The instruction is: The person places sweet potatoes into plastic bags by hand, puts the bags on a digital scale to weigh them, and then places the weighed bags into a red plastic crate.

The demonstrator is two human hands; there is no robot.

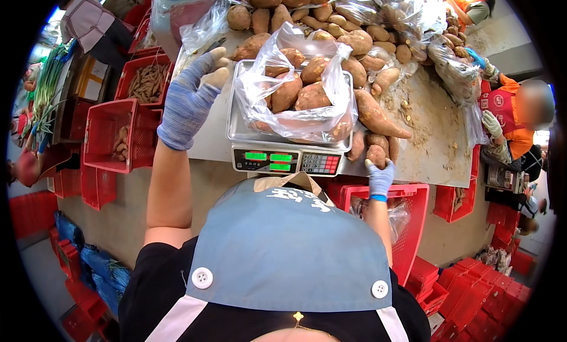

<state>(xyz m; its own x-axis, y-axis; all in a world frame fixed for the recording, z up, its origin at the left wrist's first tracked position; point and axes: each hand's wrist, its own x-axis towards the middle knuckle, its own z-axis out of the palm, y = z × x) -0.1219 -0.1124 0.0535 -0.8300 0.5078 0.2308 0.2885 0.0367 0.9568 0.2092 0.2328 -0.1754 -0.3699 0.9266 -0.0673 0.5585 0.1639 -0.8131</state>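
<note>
A clear plastic bag of large sweet potatoes stands, its mouth spread, on the metal pan of a digital scale with lit green displays. My left hand, in a blue knitted glove with pale fingertips, is raised left of the bag, holding nothing, fingers bent and apart. At the table's front edge, right of the scale, my right hand, also gloved, has its fingers around the near end of a sweet potato. Its grip is partly hidden. Other sweet potatoes lie close by.
Sweet potatoes and plastic bags heap across the back of the table. A red crate with plastic bags stands below my right arm; red crates line the left. A person in an orange top works at the right.
</note>
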